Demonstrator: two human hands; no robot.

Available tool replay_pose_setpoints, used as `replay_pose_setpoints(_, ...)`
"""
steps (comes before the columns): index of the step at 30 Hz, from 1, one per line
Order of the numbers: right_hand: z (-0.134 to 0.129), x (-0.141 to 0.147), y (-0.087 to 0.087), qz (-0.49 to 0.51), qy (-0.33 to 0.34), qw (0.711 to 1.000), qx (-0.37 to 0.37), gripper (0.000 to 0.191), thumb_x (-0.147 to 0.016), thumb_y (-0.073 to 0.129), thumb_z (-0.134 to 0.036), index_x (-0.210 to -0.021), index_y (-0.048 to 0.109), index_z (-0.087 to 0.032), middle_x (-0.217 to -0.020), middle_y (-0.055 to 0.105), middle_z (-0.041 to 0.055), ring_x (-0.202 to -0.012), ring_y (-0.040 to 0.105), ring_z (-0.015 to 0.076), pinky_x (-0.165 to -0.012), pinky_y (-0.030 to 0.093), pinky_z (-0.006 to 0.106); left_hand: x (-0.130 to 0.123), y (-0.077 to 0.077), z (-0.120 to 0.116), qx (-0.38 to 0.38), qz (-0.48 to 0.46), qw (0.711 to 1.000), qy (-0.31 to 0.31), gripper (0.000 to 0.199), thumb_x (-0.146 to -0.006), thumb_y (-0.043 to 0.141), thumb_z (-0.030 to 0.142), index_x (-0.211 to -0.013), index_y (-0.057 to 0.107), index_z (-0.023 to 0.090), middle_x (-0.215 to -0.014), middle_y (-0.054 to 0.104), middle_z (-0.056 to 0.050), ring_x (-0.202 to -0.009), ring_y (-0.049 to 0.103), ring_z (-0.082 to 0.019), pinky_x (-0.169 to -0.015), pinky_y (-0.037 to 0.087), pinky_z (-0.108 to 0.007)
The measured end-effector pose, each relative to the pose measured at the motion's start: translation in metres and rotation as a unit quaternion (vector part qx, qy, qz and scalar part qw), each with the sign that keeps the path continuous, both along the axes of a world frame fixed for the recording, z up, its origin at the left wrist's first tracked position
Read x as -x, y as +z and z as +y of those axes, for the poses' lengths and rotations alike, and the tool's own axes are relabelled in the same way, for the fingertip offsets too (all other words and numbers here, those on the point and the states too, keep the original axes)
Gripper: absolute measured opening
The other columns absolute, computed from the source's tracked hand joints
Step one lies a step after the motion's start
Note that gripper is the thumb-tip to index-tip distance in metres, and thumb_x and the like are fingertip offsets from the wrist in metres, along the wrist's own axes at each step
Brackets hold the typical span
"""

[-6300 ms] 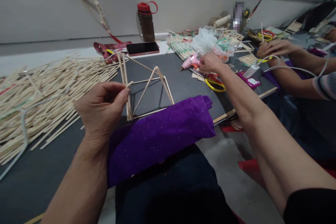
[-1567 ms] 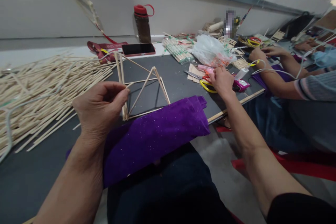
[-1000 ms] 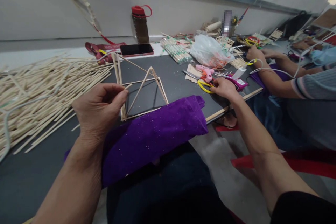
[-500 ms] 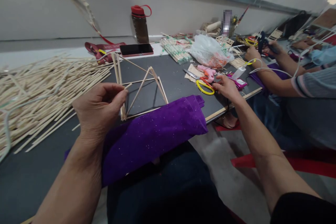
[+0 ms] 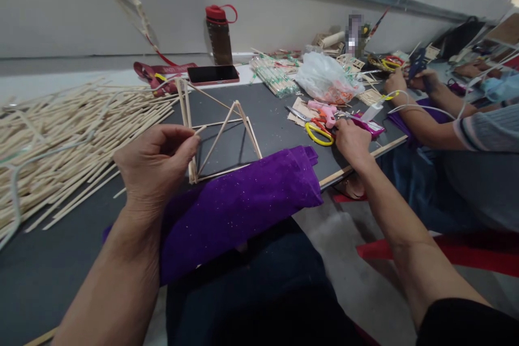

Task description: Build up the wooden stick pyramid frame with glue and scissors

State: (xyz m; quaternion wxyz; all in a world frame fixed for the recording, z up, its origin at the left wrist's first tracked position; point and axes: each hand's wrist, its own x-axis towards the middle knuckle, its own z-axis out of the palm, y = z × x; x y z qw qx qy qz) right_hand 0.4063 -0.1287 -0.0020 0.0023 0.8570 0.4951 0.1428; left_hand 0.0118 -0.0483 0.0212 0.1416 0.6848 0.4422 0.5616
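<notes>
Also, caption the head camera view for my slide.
Left hand pinches a thin stick by a stick frame; right hand at a pink glue gun, near yellow-handled scissors.

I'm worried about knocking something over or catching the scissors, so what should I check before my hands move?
1. Short stick held in the left hand: ok, the short stick is between thumb and finger.
2. Right hand firmly on the pink glue gun: cannot tell, the fingers are at its handle but hide the grip.
3. Scissors well away from the right hand: not ok, the handles lie right beside it.
4. Glue gun hot: cannot tell.
5. Stick frame standing: ok, on the table behind the purple cloth.
6. Bottle upright and capped: ok.
</notes>
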Motion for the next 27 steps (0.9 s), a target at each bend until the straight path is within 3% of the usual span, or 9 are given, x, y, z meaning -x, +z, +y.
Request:
replay_pose_setpoints(5, -0.004, -0.003, 0.001, -0.026, 0.019, 0.999, -0.020, 0.041, -0.099, 0.035, -0.021, -0.126, 0.065, -0.013, -0.119, 0.065, 0.0215, -0.104, 0.064, 0.0343, -0.075, 0.044, 0.038, 0.001, -0.001, 0.001, -0.003, 0.001, 1.000, -0.007, 0.012, -0.073, 0.076, 0.022, -0.084, 0.078, 0.016, -0.070, 0.074, -0.001, -0.057, 0.060, -0.008, -0.055, 0.046, -0.020)
replay_pose_setpoints(9, -0.008, 0.005, 0.000, -0.035, 0.102, 0.992, -0.060, 0.042, -0.101, 0.035, -0.027, -0.125, 0.065, -0.011, -0.122, 0.063, 0.0216, -0.110, 0.060, 0.0328, -0.085, 0.044, 0.039, 0.001, 0.000, -0.001, -0.008, 0.015, 1.000, -0.015, 0.007, -0.075, 0.075, 0.020, -0.081, 0.077, 0.017, -0.068, 0.074, 0.000, -0.057, 0.061, -0.008, -0.055, 0.047, -0.019)
replay_pose_setpoints(12, -0.003, 0.018, -0.002, -0.028, 0.145, 0.989, -0.003, 0.044, -0.103, 0.031, -0.028, -0.121, 0.066, -0.011, -0.119, 0.066, 0.0205, -0.109, 0.061, 0.0319, -0.086, 0.045, 0.038, 0.001, 0.000, -0.002, -0.008, 0.024, 0.999, -0.020, 0.006, -0.076, 0.075, 0.020, -0.081, 0.077, 0.017, -0.068, 0.074, 0.000, -0.058, 0.062, -0.008, -0.057, 0.048, -0.019)
replay_pose_setpoints(16, 0.010, 0.027, 0.000, -0.031, 0.120, 0.988, 0.091, 0.041, -0.099, 0.037, -0.025, -0.122, 0.065, -0.005, -0.122, 0.065, 0.0252, -0.111, 0.062, 0.0371, -0.084, 0.048, 0.042, 0.001, 0.000, -0.002, 0.004, 0.011, 1.000, -0.011, 0.008, -0.075, 0.075, 0.020, -0.082, 0.077, 0.017, -0.069, 0.074, 0.000, -0.058, 0.062, -0.008, -0.057, 0.048, -0.020)
replay_pose_setpoints(22, 0.024, 0.021, 0.011, -0.018, 0.089, 0.986, 0.137, 0.040, -0.095, 0.037, -0.017, -0.124, 0.063, -0.007, -0.109, 0.070, 0.0263, -0.100, 0.069, 0.0366, -0.079, 0.050, 0.042, 0.001, 0.001, -0.001, -0.006, 0.000, 1.000, -0.019, 0.010, -0.074, 0.076, 0.022, -0.082, 0.077, 0.016, -0.069, 0.074, -0.001, -0.056, 0.060, -0.008, -0.054, 0.046, -0.020)
replay_pose_setpoints(27, 0.037, 0.021, 0.022, 0.008, 0.068, 0.985, 0.158, 0.046, -0.086, 0.058, -0.020, -0.131, 0.057, -0.010, -0.106, 0.072, 0.0253, -0.100, 0.070, 0.0389, -0.080, 0.050, 0.042, 0.001, 0.001, -0.002, -0.014, 0.011, 1.000, -0.009, 0.010, -0.075, 0.076, 0.022, -0.083, 0.078, 0.017, -0.069, 0.075, -0.001, -0.056, 0.061, -0.008, -0.055, 0.047, -0.020)
